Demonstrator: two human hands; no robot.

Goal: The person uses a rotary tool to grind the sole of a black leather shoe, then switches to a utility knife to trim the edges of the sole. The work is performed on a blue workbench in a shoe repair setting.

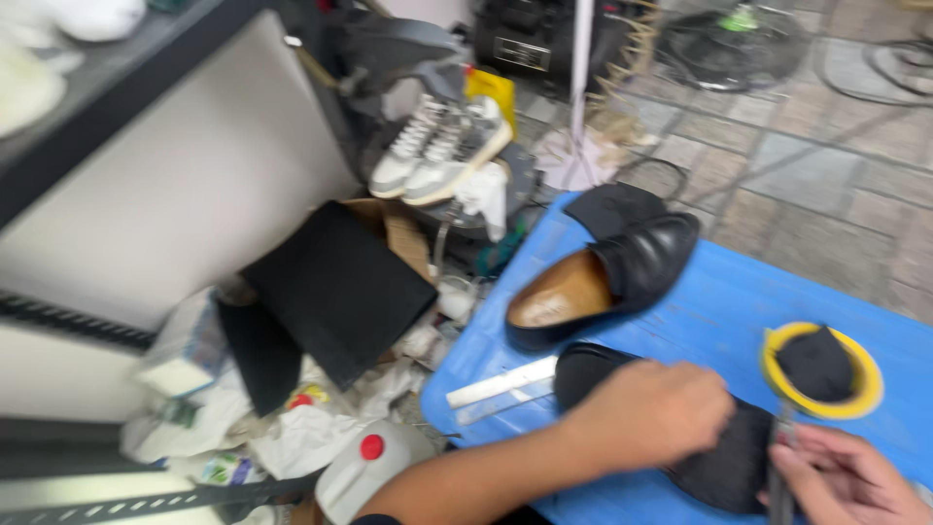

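My left hand (pixel 649 412) presses down on a flat black rubber sole sheet (pixel 721 465) that lies on a blue table (pixel 719 301). At the lower right my right hand (pixel 844 478) holds a thin grey metal tool (pixel 780 457) against the sheet's edge. Behind the hands a black leather shoe (pixel 607 277) with a tan insole lies on the table. A white ruler (pixel 501 384) rests by the table's left edge. A yellow round tin (pixel 822 369) holding a black piece sits at the right.
A pair of white sneakers (pixel 437 146) stands on a stand behind the table. Black sheets (pixel 335 287), crumpled paper, and a white bottle with a red cap (pixel 364 457) litter the floor at the left. A tiled floor lies beyond.
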